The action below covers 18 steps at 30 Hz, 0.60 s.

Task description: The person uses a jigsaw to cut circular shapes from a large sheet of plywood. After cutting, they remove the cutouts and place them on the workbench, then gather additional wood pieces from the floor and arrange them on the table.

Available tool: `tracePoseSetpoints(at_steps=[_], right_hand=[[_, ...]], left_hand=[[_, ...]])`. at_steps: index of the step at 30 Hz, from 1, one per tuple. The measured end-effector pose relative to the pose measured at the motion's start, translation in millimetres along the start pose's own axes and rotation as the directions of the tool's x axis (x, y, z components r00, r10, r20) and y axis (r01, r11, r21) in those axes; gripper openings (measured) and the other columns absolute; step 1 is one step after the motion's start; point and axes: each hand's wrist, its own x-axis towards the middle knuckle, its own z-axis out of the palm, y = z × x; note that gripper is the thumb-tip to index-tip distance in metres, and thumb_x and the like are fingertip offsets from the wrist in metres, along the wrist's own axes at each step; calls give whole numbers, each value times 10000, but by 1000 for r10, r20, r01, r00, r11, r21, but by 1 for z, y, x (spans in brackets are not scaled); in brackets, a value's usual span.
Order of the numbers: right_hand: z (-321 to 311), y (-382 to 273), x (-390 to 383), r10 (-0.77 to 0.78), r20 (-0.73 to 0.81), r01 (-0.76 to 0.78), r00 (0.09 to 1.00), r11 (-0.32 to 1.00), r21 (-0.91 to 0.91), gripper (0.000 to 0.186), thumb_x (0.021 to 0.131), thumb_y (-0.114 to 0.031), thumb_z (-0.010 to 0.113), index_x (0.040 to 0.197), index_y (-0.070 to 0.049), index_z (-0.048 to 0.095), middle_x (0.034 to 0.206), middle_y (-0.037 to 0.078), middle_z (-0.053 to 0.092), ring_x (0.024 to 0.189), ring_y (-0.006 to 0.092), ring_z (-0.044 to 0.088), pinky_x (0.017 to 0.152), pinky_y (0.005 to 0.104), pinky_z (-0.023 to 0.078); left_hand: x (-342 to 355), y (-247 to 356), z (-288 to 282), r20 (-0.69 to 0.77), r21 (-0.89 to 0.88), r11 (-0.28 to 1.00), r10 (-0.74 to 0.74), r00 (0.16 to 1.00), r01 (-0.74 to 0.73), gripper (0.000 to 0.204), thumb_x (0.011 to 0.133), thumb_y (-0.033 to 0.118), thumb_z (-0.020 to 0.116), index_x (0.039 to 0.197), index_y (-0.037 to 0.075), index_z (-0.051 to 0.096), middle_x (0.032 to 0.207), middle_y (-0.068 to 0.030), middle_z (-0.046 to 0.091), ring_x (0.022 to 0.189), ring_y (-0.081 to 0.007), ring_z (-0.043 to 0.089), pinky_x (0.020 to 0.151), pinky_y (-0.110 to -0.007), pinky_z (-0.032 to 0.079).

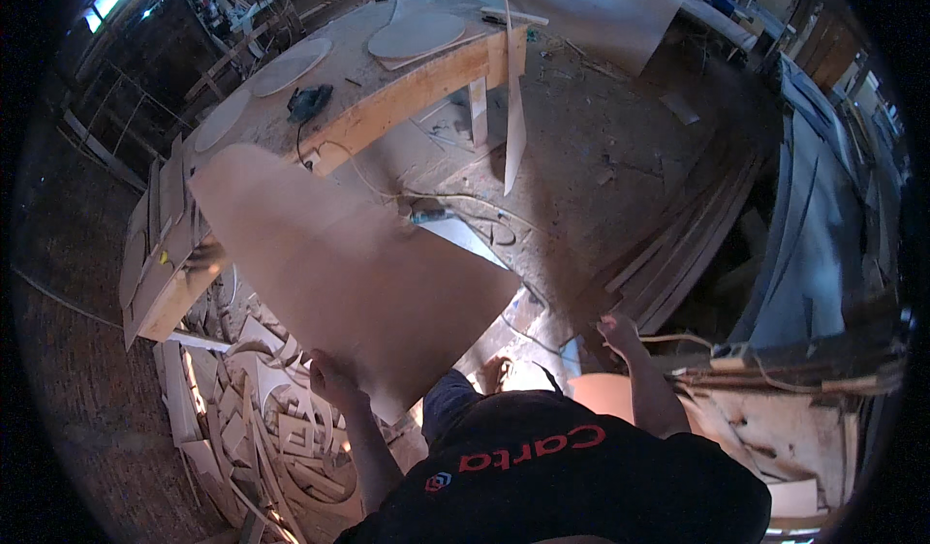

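A large, thin, brown sheet of board (358, 263) with one rounded end stands tilted in front of me, spanning from the workbench toward my legs. My left hand (334, 381) grips its near left edge, and part of the fingers is hidden there. Off to the right, apart from the sheet, my right hand (618, 333) is raised with its fingers loosely bent and nothing visible in them. Beyond the sheet, a dark corded power tool (308, 103) rests on the wooden workbench (397, 98), among rounded board pieces (417, 34).
Wood offcuts (300, 437) heap up at the lower left. A cable (465, 197) runs over the dusty floor. Long strips (688, 239) and leaning sheets (809, 215) line the right. Another thin panel (514, 108) stands upright at the bench's end.
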Motion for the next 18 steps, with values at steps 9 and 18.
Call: tracePoseSetpoints(at_steps=[9,18], right_hand=[[-105,-228,184,-220,-326,271,919,955,119,613,865,-380,724,1338,-41,533,1230,178,627,1138,299,604,976,412,461],[-156,-209,257,111,-253,27,961,874,484,464,842,-273,778,1183,-3,616,1110,86,662,1028,179,606,911,339,465]], left_hand=[[88,-58,225,410,170,981,12,912,-89,311,999,266,575,763,65,587,680,61,498,622,-46,407,536,-243,324],[106,-101,497,905,-15,964,126,407,-265,276,987,225,569,883,-21,639,714,14,581,700,-90,513,611,-292,433]])
